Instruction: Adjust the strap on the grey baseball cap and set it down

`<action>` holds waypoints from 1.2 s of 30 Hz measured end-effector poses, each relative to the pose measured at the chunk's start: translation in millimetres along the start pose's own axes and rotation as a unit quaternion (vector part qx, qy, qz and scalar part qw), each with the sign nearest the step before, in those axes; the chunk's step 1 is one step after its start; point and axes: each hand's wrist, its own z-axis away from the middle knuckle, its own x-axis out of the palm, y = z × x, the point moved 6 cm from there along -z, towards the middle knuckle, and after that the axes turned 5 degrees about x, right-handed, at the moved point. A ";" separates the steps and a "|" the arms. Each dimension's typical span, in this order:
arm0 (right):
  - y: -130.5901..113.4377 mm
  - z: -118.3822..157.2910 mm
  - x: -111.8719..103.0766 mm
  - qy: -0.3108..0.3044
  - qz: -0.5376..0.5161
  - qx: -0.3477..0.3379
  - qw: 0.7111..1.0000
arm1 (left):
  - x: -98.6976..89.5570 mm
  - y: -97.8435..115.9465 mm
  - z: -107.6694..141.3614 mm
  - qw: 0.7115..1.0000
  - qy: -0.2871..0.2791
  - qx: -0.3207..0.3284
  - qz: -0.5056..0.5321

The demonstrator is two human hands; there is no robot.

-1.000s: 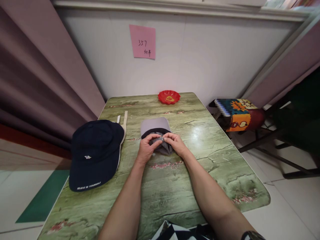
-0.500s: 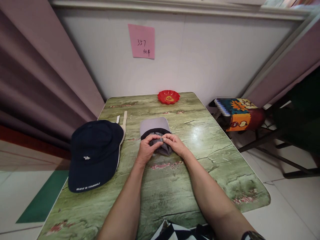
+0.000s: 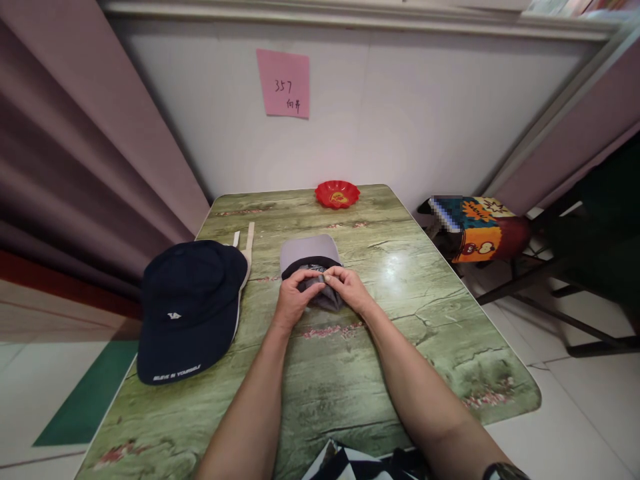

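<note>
At the frame's centre the grey cap [image 3: 309, 248] is being held, brim towards the top, its back strap [image 3: 321, 279] being pinched between the fingertips of left hand [image 3: 293, 301] and right hand [image 3: 354, 291], both equally near

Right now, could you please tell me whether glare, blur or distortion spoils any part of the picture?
Head view: a bright glare patch washes out the table right of the grey cap; head view: the small part between left fingers and right fingers lacks clear detail; head view: pixelation hides a corner of the printed cloth; head view: the wall rail looks bowed.
</note>
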 end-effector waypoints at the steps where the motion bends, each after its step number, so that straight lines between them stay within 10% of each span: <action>1: -1.0 0.5 -0.2 0.005 -0.006 -0.006 1.000 | 0.1 -1.5 -0.1 1.000 0.002 -0.006 0.013; 24: -15.0 4.3 6.6 -0.022 0.110 -0.098 0.989 | -5.4 -5.8 0.2 0.993 -0.022 -0.076 0.085; 36: -15.1 7.3 7.2 0.063 0.158 -0.134 0.976 | -0.8 1.8 0.5 0.992 -0.076 -0.053 0.085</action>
